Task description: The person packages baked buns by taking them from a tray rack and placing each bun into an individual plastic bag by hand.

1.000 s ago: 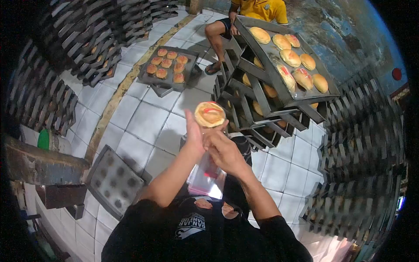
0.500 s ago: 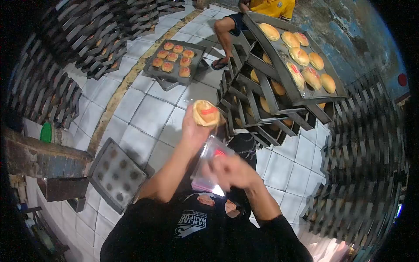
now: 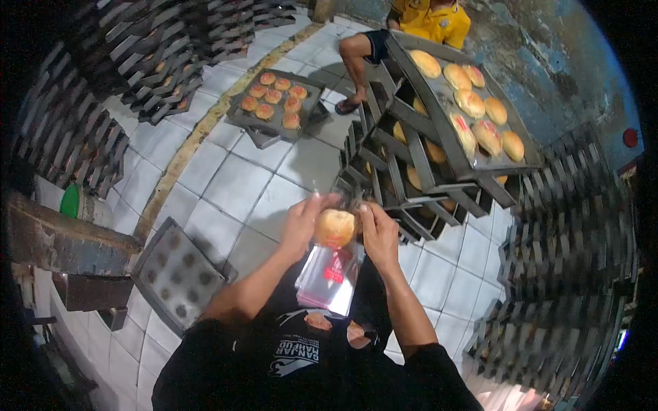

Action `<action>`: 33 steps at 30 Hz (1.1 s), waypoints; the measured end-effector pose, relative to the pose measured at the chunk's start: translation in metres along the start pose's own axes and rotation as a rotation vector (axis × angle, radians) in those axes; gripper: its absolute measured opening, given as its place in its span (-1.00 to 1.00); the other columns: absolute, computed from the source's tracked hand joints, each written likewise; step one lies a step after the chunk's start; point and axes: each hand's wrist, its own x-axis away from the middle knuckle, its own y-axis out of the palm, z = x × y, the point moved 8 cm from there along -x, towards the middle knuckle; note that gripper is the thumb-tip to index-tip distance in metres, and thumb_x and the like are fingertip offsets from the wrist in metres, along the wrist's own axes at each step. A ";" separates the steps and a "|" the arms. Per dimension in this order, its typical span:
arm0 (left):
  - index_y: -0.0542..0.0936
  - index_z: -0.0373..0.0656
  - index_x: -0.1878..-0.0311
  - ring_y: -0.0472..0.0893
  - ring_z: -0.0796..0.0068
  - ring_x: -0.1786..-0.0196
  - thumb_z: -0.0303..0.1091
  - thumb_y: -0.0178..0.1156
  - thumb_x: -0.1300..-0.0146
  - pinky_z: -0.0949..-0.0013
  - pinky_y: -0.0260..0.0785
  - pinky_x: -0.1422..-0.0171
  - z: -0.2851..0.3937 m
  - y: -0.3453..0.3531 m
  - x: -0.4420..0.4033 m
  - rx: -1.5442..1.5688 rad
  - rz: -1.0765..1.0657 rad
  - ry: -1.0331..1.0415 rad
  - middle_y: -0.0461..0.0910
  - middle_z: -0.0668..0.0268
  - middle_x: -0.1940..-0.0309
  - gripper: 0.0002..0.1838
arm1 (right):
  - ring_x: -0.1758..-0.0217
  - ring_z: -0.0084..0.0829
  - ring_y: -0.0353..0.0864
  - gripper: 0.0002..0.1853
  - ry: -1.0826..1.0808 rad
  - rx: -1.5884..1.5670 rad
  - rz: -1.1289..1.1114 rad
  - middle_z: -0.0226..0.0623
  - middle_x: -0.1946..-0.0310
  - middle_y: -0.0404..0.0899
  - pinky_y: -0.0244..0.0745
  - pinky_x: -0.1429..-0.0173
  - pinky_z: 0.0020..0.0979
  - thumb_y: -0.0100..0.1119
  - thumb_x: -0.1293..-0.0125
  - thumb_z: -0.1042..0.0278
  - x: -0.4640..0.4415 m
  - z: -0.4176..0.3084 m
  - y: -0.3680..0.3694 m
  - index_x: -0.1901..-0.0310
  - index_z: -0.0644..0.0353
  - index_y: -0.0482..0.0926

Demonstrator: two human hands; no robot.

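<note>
Between my hands is a golden bun (image 3: 335, 227) in a clear plastic bag with red print at its lower end. My left hand (image 3: 301, 220) is closed at the bag's left upper edge, beside the bun. On the other side, my right hand (image 3: 380, 234) pinches the bag's right upper edge between thumb and fingers. Just below, on my lap, lies a stack of clear plastic bags (image 3: 317, 279), its surface shiny with reflected light. How far the bun sits inside the bag is hard to make out.
A tall crisscross stack of trays (image 3: 439, 175) with buns stands at front right. A tray of red-topped buns (image 3: 277, 127) is on the floor ahead. A stained tray (image 3: 179, 274) lies at left. Racked trays line both sides. A person in a yellow shirt (image 3: 435, 24) sits beyond.
My left hand has come down and nearer with the bun. My right hand has risen from the bag stack, and the bun is now with a clear printed bag between both hands.
</note>
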 end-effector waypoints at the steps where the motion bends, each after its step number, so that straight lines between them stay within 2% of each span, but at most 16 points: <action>1: 0.63 -0.37 -0.12 0.69 0.46 0.02 -0.19 0.10 -0.60 0.39 0.56 -0.11 0.003 -0.002 -0.001 -0.094 0.025 0.062 0.71 0.15 -0.02 -0.62 | 0.39 -0.52 0.58 -0.72 -0.077 0.016 -0.005 -0.28 0.44 0.61 0.48 0.27 -0.39 0.14 -0.55 0.28 -0.002 -0.006 0.002 0.17 0.38 0.64; 3: 0.68 -0.36 0.10 0.68 0.56 0.17 -0.31 0.09 -0.59 0.47 0.55 0.03 0.015 0.001 0.000 -0.207 0.134 0.168 0.74 0.21 0.23 -0.71 | 0.44 -0.52 0.52 -0.70 -0.214 0.056 -0.008 -0.30 0.52 0.53 0.43 0.32 -0.37 0.14 -0.55 0.28 0.001 -0.018 0.003 0.27 0.37 0.62; 7: 0.63 -0.30 0.23 0.64 0.59 0.22 -0.33 0.14 -0.56 0.48 0.49 0.12 0.037 -0.004 0.002 -0.085 0.190 0.208 0.71 0.25 0.28 -0.75 | 0.49 -0.51 0.42 -0.63 -0.479 0.129 0.156 -0.29 0.57 0.41 0.35 0.37 -0.34 0.17 -0.52 0.28 0.006 -0.078 -0.019 0.43 0.37 0.52; 8: 0.62 -0.29 0.25 0.64 0.58 0.21 -0.34 0.15 -0.55 0.46 0.48 0.12 0.039 -0.008 -0.003 -0.126 0.220 0.200 0.70 0.25 0.27 -0.75 | 0.40 -0.45 0.61 -0.71 -0.173 0.058 0.004 -0.28 0.47 0.63 0.47 0.29 -0.36 0.22 -0.48 0.23 -0.011 -0.047 -0.016 0.27 0.34 0.66; 10: 0.60 -0.28 0.30 0.62 0.56 0.18 -0.35 0.16 -0.54 0.42 0.46 0.12 0.045 -0.019 -0.003 -0.319 0.256 0.314 0.69 0.25 0.21 -0.74 | 0.40 -0.64 0.52 -0.67 0.303 -0.397 -0.136 -0.46 0.50 0.59 0.38 0.32 -0.46 0.22 -0.51 0.16 -0.030 0.007 -0.008 0.29 0.29 0.66; 12: 0.59 -0.28 0.34 0.59 0.54 0.13 -0.35 0.17 -0.52 0.38 0.44 0.09 0.046 -0.035 0.003 -0.611 0.300 0.549 0.67 0.24 0.12 -0.72 | 0.62 -0.75 0.21 -0.66 0.276 -0.433 -0.168 -0.63 0.60 0.35 0.07 0.55 -0.55 0.20 -0.55 0.15 -0.016 0.017 -0.003 0.42 0.07 0.55; 16: 0.58 -0.28 0.44 0.54 0.52 0.15 -0.37 0.20 -0.46 0.40 0.37 0.01 -0.038 -0.068 0.016 -0.314 0.181 0.030 0.59 0.33 0.20 -0.70 | 0.63 -0.66 0.35 -0.71 0.640 -0.537 -0.266 -0.54 0.59 0.45 0.21 0.55 -0.54 0.17 -0.57 0.18 0.054 0.093 0.033 0.33 0.12 0.56; 18: 0.59 -0.25 0.42 0.55 0.53 0.12 -0.37 0.19 -0.47 0.41 0.36 -0.07 -0.051 -0.065 0.011 -0.137 0.149 -0.120 0.61 0.36 0.21 -0.72 | 0.44 -0.49 0.65 -0.76 0.725 -0.678 -0.286 -0.31 0.40 0.67 0.60 0.35 -0.44 0.16 -0.56 0.24 0.074 0.102 0.052 0.22 0.21 0.63; 22: 0.64 -0.26 0.21 0.60 0.49 0.04 -0.35 0.17 -0.50 0.39 0.41 -0.14 -0.022 -0.016 -0.020 0.245 -0.057 -0.024 0.67 0.30 0.10 -0.81 | 0.29 -0.41 0.72 -0.78 0.446 -0.925 -0.023 -0.24 0.28 0.70 0.77 0.14 -0.31 0.22 -0.52 0.28 0.041 0.040 -0.002 0.26 0.24 0.63; 25: 0.61 -0.25 -0.08 0.64 0.44 -0.06 -0.36 0.16 -0.50 0.37 0.45 -0.21 0.027 0.040 -0.024 0.418 -0.125 0.021 0.66 0.22 -0.08 -0.78 | 0.30 -0.57 0.57 -0.72 -0.233 -0.065 0.293 -0.34 0.21 0.66 0.45 0.18 -0.50 0.20 -0.50 0.43 -0.001 -0.060 -0.111 0.44 0.27 0.56; 26: 0.59 -0.25 -0.19 0.65 0.42 -0.10 -0.36 0.15 -0.50 0.36 0.46 -0.24 0.039 0.053 -0.025 0.430 -0.121 0.023 0.65 0.19 -0.15 -0.71 | 0.27 -0.61 0.51 -0.79 -0.379 0.078 0.365 -0.30 0.14 0.68 0.42 0.18 -0.52 0.20 -0.50 0.45 -0.012 -0.094 -0.139 0.34 0.33 0.60; 27: 0.49 -0.23 -0.36 0.62 0.39 -0.23 -0.34 0.18 -0.48 0.29 0.44 -0.33 0.026 0.042 -0.031 0.100 -0.153 0.087 0.56 0.17 -0.31 -0.57 | 0.25 -0.65 0.46 -0.88 -0.467 0.008 0.428 -0.33 0.12 0.68 0.39 0.17 -0.53 0.21 -0.48 0.49 -0.027 -0.102 -0.160 0.16 0.38 0.65; 28: 0.49 -0.23 -0.37 0.59 0.34 -0.27 -0.33 0.21 -0.46 0.26 0.43 -0.35 0.014 0.035 -0.029 -0.134 -0.155 0.062 0.54 0.14 -0.33 -0.54 | 0.12 -0.49 0.64 -0.75 -0.439 0.211 0.439 -0.20 0.00 0.71 0.52 0.04 -0.46 0.26 -0.44 0.50 -0.035 -0.134 -0.175 -0.09 0.39 0.63; 30: 0.48 -0.24 -0.38 0.54 0.24 -0.36 -0.30 0.26 -0.41 0.18 0.39 -0.41 -0.005 0.019 -0.022 -0.587 -0.131 0.048 0.52 0.10 -0.35 -0.49 | -0.14 -0.05 0.69 -0.57 -0.626 0.662 0.540 -0.01 -0.26 0.60 0.60 -0.12 -0.21 0.37 -0.32 0.44 -0.053 -0.149 -0.190 -0.21 0.29 0.59; 31: 0.50 -0.22 -0.37 0.49 0.12 -0.41 -0.29 0.29 -0.37 0.15 0.35 -0.45 -0.003 0.006 -0.019 -0.828 -0.068 0.294 0.50 0.04 -0.37 -0.46 | -0.34 0.13 0.53 -0.38 -0.575 0.785 0.526 0.03 -0.37 0.49 0.54 -0.30 -0.07 0.40 -0.28 0.40 -0.051 -0.150 -0.186 -0.37 0.22 0.44; 33: 0.54 -0.19 -0.35 0.38 -0.07 -0.49 -0.27 0.34 -0.31 0.08 0.26 -0.54 0.000 -0.024 0.006 -1.122 0.085 0.555 0.45 -0.04 -0.41 -0.45 | -0.30 0.07 0.60 -0.34 -0.445 0.529 0.358 0.09 -0.25 0.58 0.55 -0.32 -0.14 0.44 -0.27 0.34 -0.031 -0.132 -0.167 -0.38 0.26 0.43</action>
